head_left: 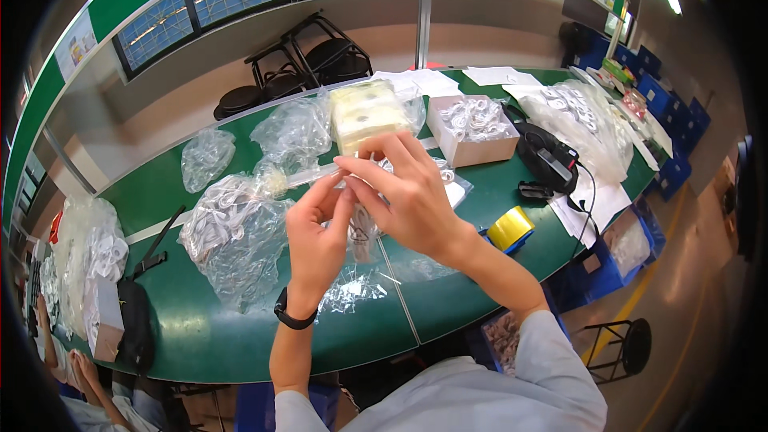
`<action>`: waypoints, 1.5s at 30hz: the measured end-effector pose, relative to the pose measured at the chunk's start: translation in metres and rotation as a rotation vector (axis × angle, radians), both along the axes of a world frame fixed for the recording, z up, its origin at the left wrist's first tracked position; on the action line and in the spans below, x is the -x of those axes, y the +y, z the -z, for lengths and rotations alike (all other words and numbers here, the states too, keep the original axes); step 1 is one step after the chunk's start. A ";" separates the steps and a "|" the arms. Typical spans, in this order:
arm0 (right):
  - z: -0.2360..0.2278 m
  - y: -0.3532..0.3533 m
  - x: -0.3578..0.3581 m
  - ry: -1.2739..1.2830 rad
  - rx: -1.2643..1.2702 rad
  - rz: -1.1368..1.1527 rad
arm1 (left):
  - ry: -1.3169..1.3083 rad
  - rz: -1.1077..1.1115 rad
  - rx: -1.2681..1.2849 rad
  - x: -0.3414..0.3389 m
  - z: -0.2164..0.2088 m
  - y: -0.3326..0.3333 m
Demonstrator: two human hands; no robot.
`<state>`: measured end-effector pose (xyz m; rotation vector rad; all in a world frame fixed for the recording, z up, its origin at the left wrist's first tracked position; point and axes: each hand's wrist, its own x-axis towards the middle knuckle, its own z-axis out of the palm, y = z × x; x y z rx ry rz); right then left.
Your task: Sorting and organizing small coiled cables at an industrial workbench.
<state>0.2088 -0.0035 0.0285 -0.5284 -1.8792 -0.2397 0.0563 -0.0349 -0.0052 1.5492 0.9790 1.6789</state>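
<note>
My left hand (318,234) and my right hand (422,202) meet above the green table (232,344), thumbs and fingertips pinched together. Whatever lies between the fingertips is too small to make out. Just under them shows a small clear plastic bag (362,238) with something white inside; I cannot tell whether it hangs from my fingers or lies on the table. Nearer to me are scattered shiny clear scraps (352,290). Left of my left hand sits a large open plastic bag of white coiled cables (220,220). Behind my right hand, more white cables are partly hidden.
A cardboard box of white coils (474,132) and a yellowish wrapped stack (364,112) stand at the back. To the right are a yellow tape roll (510,229), a black bag (546,156) and a coil-filled bag (576,116). Another person's hands (82,368) show far left.
</note>
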 end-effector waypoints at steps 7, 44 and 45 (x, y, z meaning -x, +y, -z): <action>-0.010 0.014 -0.025 -0.140 0.141 -0.226 | 0.341 0.105 -0.015 0.009 -0.011 -0.007; 0.183 -0.023 -0.006 -0.332 0.426 -0.023 | 0.356 0.084 0.081 0.047 -0.018 -0.008; 0.186 -0.025 -0.007 -0.334 0.428 -0.024 | 0.371 0.081 0.078 0.047 -0.018 -0.008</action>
